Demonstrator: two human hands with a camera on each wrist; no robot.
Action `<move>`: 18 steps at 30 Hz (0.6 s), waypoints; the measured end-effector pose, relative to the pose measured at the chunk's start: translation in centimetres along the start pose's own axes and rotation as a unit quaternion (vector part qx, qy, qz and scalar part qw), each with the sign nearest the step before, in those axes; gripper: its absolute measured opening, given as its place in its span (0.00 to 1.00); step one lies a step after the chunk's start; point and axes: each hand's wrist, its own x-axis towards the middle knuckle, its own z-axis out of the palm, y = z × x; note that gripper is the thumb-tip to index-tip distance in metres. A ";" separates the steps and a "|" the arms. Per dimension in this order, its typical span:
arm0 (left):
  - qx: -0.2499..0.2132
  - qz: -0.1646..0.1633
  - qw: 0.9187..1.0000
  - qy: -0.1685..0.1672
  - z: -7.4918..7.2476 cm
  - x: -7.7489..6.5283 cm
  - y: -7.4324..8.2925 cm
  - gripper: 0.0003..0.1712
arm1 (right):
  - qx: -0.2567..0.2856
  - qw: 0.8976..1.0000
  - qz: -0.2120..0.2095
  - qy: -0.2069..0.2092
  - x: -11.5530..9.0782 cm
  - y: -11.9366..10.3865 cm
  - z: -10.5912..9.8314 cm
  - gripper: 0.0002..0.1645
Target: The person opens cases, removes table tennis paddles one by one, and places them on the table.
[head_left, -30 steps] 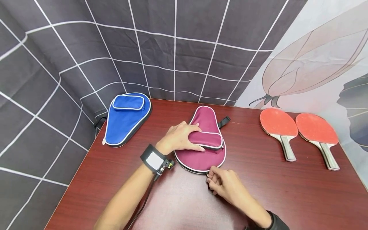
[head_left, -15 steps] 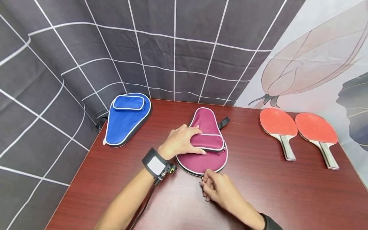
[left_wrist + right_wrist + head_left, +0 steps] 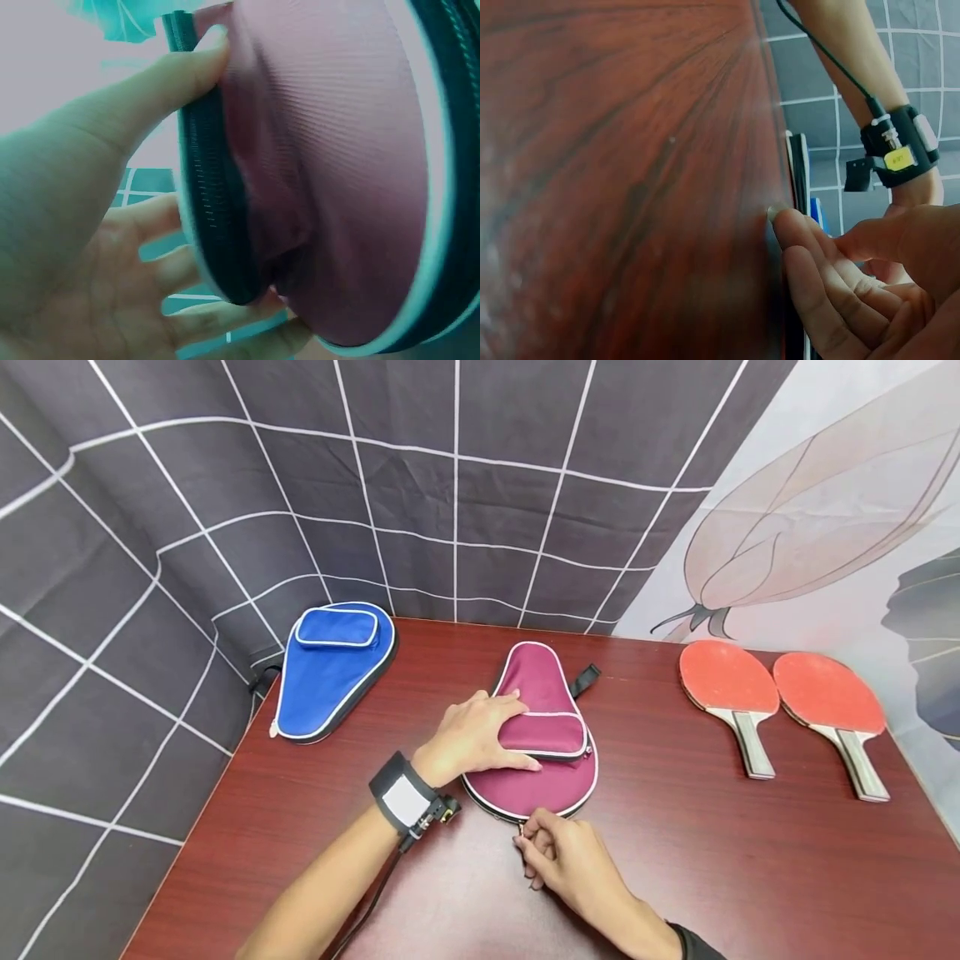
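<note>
A maroon table tennis paddle case [image 3: 531, 789] with white piping lies on the table, its rounded end toward me. My left hand [image 3: 472, 735] spans the case's small front pocket [image 3: 543, 732], thumb along the near edge and fingers on the far side. The left wrist view shows the thumb [image 3: 172, 79] on the pocket's zippered side. At the case's near rim, the thumb and forefinger of my right hand [image 3: 573, 864] pinch the zipper pull [image 3: 522, 829], which the fingers mostly cover. In the right wrist view the right hand [image 3: 847, 285] is close to the tabletop.
A blue paddle case [image 3: 322, 685] lies at the back left. Two red paddles [image 3: 731, 681] rest on the right, handles toward me. A black strap [image 3: 585, 679] sticks out from the maroon case. A dark gridded cloth [image 3: 412, 485] hangs behind the table [image 3: 660, 843].
My right hand has moved left along the case's near rim with the zipper pull. The maroon case and my left hand have shifted slightly toward me.
</note>
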 end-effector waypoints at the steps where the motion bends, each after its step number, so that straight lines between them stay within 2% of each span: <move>1: -0.009 -0.001 1.000 -0.016 -0.3 0.2 -0.1 0.46 | -0.003 1.000 0.000 0.002 0.0 0.0 0.0 0.11; 3: -0.029 0.005 0.999 -0.038 -1.0 0.8 -0.6 0.43 | -0.009 1.000 -0.002 0.005 -0.1 0.0 -0.1 0.11; 5: -0.048 0.022 0.998 -0.047 -1.7 1.8 -1.3 0.36 | -0.013 1.000 -0.005 0.007 -0.1 0.1 -0.1 0.11; 9: -0.047 0.087 0.994 -0.038 -2.4 4.9 -3.1 0.22 | -0.017 1.000 -0.010 0.011 -0.3 0.1 0.0 0.11; 13: -0.035 0.131 0.988 -0.073 -2.1 7.4 -4.3 0.23 | -0.008 1.000 -0.010 0.005 -0.4 0.1 0.0 0.10; 18: -0.033 0.161 0.980 -0.114 -1.6 9.0 -4.7 0.27 | -0.013 1.000 -0.009 0.007 -0.3 0.2 -0.1 0.10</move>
